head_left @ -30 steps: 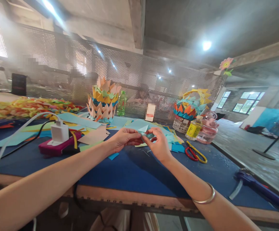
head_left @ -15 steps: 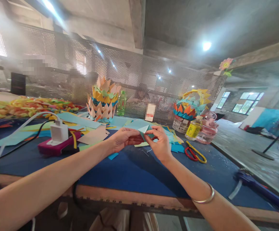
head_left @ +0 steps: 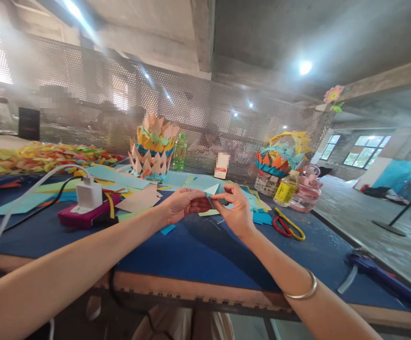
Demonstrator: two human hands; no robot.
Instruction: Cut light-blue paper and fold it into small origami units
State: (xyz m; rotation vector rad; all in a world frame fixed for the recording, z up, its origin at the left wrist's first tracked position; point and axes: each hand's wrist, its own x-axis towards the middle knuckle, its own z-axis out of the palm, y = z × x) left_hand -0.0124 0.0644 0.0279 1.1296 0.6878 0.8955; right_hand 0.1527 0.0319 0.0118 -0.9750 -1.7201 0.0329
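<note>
A small piece of folded light-blue paper (head_left: pixel 213 189) is held up over the table between my two hands. My left hand (head_left: pixel 187 206) pinches its left side with thumb and fingers. On the other side my right hand (head_left: pixel 236 211) grips the paper between thumb and index finger, the remaining fingers curled. Part of the paper is hidden behind the fingers. Beneath and behind lie loose sheets of blue paper (head_left: pixel 177 179). To the right of my right hand rest scissors (head_left: pixel 290 225) with one red and one yellow handle.
A purple power strip (head_left: pixel 76 218) with a white charger (head_left: pixel 89 194) sits left. Layered paper flowers (head_left: pixel 152 165) and a paper-decorated pot (head_left: pixel 267 183) stand behind. Bottles (head_left: pixel 286 189) are at right, a blue glue gun (head_left: pixel 378 276) at the right edge. A pile of coloured paper pieces (head_left: pixel 42 158) lies far left.
Both hands stay almost in place on the folded paper. The right fingers shift very slightly around it, and the whole view moves a touch.
</note>
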